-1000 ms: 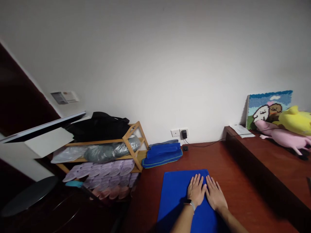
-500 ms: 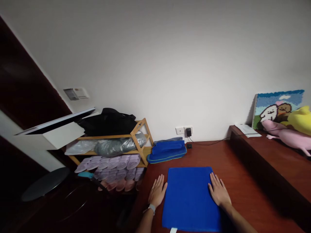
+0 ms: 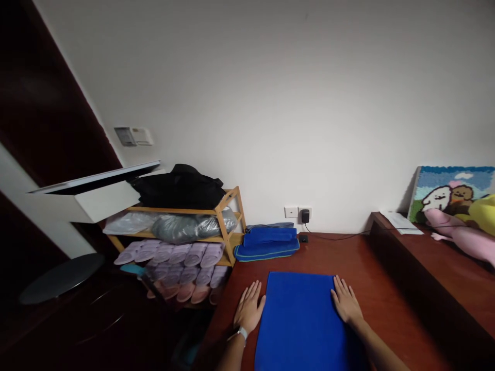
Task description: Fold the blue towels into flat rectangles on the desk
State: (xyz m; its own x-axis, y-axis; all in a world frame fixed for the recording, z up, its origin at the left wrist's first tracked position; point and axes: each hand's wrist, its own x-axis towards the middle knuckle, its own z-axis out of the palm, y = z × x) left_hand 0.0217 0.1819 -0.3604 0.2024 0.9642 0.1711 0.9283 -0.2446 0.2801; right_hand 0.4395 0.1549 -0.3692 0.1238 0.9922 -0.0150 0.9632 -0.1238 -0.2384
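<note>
A folded blue towel lies flat on the red-brown wooden table in front of me. My left hand rests flat at the towel's left edge, fingers stretched out, a watch on its wrist. At the towel's right edge lies my right hand, also flat with fingers spread. Neither hand holds anything. Behind the towel, near the wall, sits a stack of folded blue towels.
A wooden shoe rack with purple slippers, plastic-wrapped bundles and a black bag stands left of the table. A charger is plugged into the wall socket, its cable running right. A raised shelf on the right carries plush toys and a woolly picture.
My hands slid apart from the middle of the towel to its left and right edges. The view has shifted slightly to the left and down.
</note>
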